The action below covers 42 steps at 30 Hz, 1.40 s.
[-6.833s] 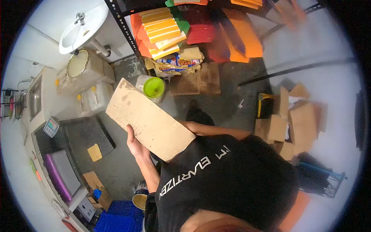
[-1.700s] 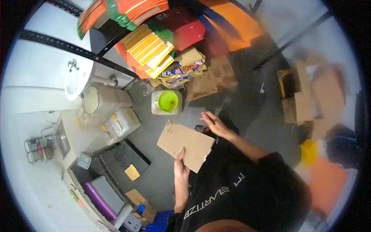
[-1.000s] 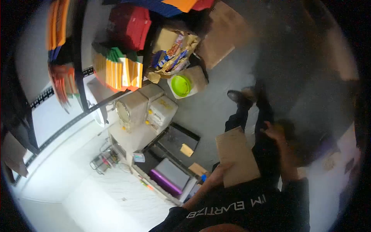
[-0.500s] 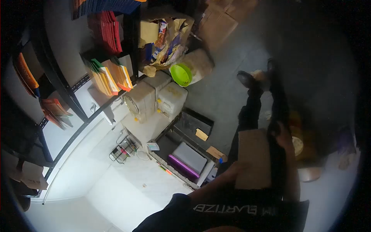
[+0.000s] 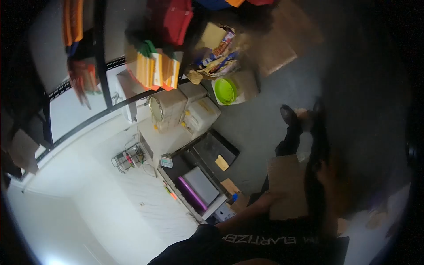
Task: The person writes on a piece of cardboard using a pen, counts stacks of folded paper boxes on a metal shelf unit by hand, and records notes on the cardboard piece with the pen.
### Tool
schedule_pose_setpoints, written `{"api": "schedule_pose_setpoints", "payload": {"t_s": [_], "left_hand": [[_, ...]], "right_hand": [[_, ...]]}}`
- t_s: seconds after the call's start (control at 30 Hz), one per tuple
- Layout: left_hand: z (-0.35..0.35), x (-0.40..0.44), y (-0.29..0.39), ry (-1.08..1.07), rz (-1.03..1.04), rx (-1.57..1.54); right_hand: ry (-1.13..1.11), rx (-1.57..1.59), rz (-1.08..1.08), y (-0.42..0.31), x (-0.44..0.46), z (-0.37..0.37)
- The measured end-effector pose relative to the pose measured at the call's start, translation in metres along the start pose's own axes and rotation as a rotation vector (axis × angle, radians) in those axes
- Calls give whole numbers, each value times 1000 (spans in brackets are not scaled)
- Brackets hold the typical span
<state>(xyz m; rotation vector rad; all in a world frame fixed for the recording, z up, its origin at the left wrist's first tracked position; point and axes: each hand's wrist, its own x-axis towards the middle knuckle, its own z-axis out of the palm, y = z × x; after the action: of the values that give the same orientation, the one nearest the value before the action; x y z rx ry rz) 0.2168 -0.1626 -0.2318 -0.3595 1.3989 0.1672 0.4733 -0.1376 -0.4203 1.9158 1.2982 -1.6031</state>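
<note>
Head view, only one here: dim room, grey floor (image 5: 256,137) under the feet, bright white wall (image 5: 97,185) at lower left, right side mostly lost in shadow.

Left hand (image 5: 268,201) closed on the left edge of a brown cardboard piece (image 5: 288,183). Cardboard in front of the lower body, held up off the floor, broad face toward the camera, long sides running roughly toward the feet.

Right hand (image 5: 325,175) beside the dark trousers (image 5: 319,143), near the cardboard but apart from it. Too dark and blurred to tell whether spread, curled or gripping anything.

Below that, black shirt (image 5: 274,251) with pale lettering. Beyond the cardboard, dark shoes (image 5: 288,115) on the floor.

Around the floor: green bowl (image 5: 225,91) on top of a pale container (image 5: 247,86). Next to it, a white jug (image 5: 205,115) with yellow caps. Torn brown paper with colourful packets (image 5: 224,44) behind the green bowl, flat brown cardboard sheets (image 5: 280,44) to the right of the packets.

Toward the wall: purple-edged box (image 5: 203,185), small scale (image 5: 166,161) near its far end, wire rack (image 5: 128,160) further left. Upper left, black shelf frame (image 5: 81,126) with yellow folders (image 5: 150,70) and red folders (image 5: 176,24) close by.
</note>
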Motion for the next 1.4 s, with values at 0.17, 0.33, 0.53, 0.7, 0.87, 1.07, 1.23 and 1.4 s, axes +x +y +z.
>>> {"api": "schedule_pose_setpoints", "payload": {"t_s": [0.17, 0.33, 0.53, 0.7, 0.87, 1.07, 1.23, 1.4], "left_hand": [[-39, -13, -2, -24, 579, 1211], [-27, -61, 30, 20, 425, -38], [-32, -85, 54, -32, 631, -394], [22, -185, 97, -29, 832, -574], [54, -286, 102, -154, 1209, -518], [75, -321, 74, -383, 1467, -302], [83, -333, 65, -482, 1411, -193], [85, -325, 56, -753, 1265, -294]], "right_hand": [[33, -193, -91, -38, -25, -63], [-13, 59, -267, -70, 19, -63], [-24, 208, -875, -317, -47, -145], [102, 373, -1460, -426, -165, -187], [-179, 875, -1220, -397, -287, -232], [136, 625, -1668, -363, -358, -259], [376, 487, -1686, -361, -388, -265], [802, 416, -1708, -351, -386, -271]]}}
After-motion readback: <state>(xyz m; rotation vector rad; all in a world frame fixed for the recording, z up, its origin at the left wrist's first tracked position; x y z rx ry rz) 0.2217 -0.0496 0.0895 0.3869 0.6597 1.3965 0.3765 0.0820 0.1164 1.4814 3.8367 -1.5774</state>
